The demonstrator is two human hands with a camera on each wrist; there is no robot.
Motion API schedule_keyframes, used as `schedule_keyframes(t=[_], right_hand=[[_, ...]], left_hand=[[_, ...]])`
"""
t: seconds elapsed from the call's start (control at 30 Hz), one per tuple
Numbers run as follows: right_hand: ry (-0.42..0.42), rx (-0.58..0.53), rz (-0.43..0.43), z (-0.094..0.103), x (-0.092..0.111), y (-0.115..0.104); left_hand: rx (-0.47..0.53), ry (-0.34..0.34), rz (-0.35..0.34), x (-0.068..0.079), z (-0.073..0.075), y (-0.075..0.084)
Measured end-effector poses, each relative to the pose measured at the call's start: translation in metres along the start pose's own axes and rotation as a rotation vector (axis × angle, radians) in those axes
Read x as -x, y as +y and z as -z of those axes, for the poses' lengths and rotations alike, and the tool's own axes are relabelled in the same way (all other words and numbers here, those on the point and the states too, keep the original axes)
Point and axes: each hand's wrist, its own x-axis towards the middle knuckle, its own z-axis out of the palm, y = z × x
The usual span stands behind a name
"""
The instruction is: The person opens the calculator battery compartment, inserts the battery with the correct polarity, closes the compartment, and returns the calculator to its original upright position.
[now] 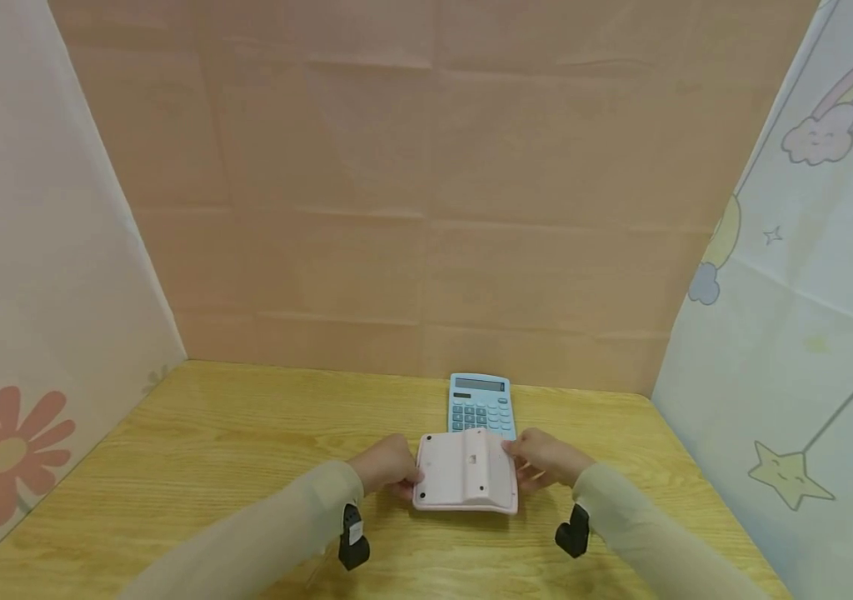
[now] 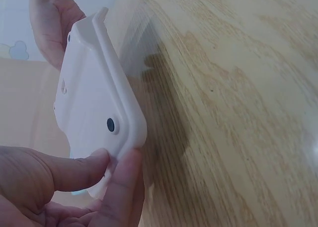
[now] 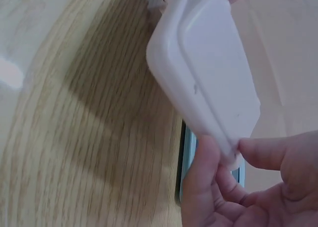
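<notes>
A pale pink calculator (image 1: pixel 445 471), its back turned up, is held above the table between both hands. Black round feet and a raised ridge show on that back, while its key side is hidden. My left hand (image 1: pixel 389 462) pinches the left edge near a corner, thumb (image 2: pixel 82 171) on the back and fingers beneath. At the opposite edge my right hand (image 1: pixel 546 457) pinches it between thumb (image 3: pixel 263 152) and fingers. Just behind lies a light blue calculator (image 1: pixel 481 408), keys and display upward, its near part covered by the pink one.
The wooden table (image 1: pixel 246 433) carries the blue calculator near its back edge. An orange-brown sheet (image 1: pixel 426 208) stands behind, with a flower-printed white panel (image 1: pixel 44 250) on the left and a rainbow-and-star panel (image 1: pixel 794 358) on the right.
</notes>
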Motion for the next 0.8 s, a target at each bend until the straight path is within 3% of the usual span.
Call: schedule_keyframes(t=[0.3,0.8], right_hand=[[0.008,-0.006,0.001,0.006,-0.007,-0.001],[-0.067,-0.125,0.017,0.011,-0.013,-0.002]], left_hand=[[0.035,-0.017,-0.019,-0.001,0.000,0.000],[0.075,-0.024,0.030,-0.001,0.002,0.003]])
